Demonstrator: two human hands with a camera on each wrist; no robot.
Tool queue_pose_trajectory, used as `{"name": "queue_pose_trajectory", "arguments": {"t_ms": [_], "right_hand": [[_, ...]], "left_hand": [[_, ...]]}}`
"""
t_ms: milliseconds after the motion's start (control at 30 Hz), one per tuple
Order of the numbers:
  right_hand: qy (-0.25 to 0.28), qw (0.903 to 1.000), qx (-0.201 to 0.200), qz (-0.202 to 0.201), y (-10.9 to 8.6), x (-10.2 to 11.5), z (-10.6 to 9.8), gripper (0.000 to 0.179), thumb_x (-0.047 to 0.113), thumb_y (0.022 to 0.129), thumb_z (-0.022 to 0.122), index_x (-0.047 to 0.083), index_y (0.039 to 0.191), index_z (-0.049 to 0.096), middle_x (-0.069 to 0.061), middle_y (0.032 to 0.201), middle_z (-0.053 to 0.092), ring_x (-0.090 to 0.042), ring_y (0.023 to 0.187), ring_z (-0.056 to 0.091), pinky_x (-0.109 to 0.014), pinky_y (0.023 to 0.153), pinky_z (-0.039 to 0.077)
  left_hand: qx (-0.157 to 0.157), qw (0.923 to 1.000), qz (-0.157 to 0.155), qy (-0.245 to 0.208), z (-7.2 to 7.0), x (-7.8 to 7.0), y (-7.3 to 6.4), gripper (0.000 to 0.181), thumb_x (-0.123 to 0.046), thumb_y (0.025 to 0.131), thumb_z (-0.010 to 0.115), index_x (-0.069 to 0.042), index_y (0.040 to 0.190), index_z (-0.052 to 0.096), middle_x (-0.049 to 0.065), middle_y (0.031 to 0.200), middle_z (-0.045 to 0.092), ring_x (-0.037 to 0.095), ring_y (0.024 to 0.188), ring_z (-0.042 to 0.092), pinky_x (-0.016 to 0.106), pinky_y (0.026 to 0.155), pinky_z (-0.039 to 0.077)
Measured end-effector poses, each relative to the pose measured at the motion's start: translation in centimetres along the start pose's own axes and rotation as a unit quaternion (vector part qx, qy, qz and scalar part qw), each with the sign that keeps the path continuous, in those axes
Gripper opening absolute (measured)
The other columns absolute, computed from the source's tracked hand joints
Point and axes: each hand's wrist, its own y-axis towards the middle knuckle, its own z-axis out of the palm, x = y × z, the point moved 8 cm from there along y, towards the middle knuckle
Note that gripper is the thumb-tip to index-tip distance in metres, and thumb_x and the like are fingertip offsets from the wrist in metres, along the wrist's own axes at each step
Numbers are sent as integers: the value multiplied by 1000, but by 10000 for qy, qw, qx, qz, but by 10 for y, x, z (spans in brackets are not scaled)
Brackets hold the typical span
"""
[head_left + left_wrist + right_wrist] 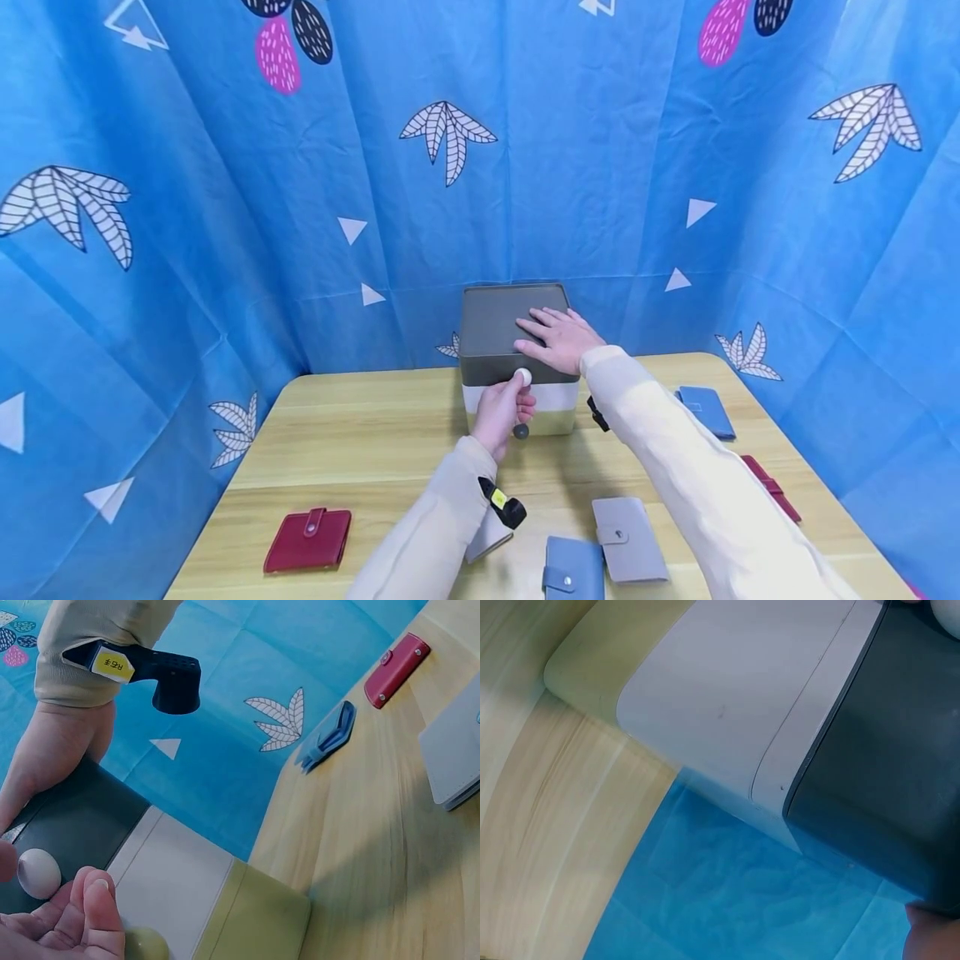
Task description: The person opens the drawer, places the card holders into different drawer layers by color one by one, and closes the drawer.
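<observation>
A small drawer box [517,408] with a dark grey top section, a white middle and a yellow-green base stands at the back of the table. My left hand [501,415] is at its front, thumb and fingers around the white knob [522,377] of the dark drawer. In the left wrist view, the same knob [39,873] sits between the thumb and the fingers of the left hand [67,922]. Below them, the lower drawer's round knob [146,945] shows partly. My right hand [564,340] rests on the box's dark top [498,321], fingers spread.
A red wallet [309,540] lies front left. Nearer the middle are a grey wallet [630,537], a blue wallet [573,568] and a light grey one [489,537] partly under the left sleeve. Right, by the right sleeve, lie another blue wallet [707,412] and a red one [772,487].
</observation>
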Motion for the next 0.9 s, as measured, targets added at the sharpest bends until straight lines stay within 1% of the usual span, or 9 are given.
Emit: {"name": "queue_pose_trajectory", "arguments": {"t_ms": [267,467,700,900], "right_hand": [[-40,9999,89,46,-3,3,-3,78,77,89,18,33,151,31,-1,158,25,-24,146,16,-51,116,4],[-3,10000,52,39,-5,5,-6,78,77,89,20,31,151,32,-2,157,26,-25,146,17,-52,116,6],[14,9999,104,120,-3,2,-4,77,78,89,20,34,151,31,0,158,25,-23,146,15,-50,117,4],[51,9999,93,83,-2,1,-2,77,77,89,21,33,151,31,0,158,25,-23,146,15,-51,116,4]], "left_hand": [[93,10000,-28,-3,1,1,6,52,-40,99,50,11,108,60,6,76,62,13,62,58,21,59,49],[182,9998,-47,-39,3,2,9,51,-39,99,51,11,110,60,6,77,62,13,62,58,20,59,49],[156,9999,6,19,3,-1,5,53,-39,99,52,12,109,61,7,77,63,12,63,59,21,61,50],[89,9999,1,78,1,-1,3,53,-41,98,52,11,109,62,6,78,64,13,64,60,21,62,51]]}}
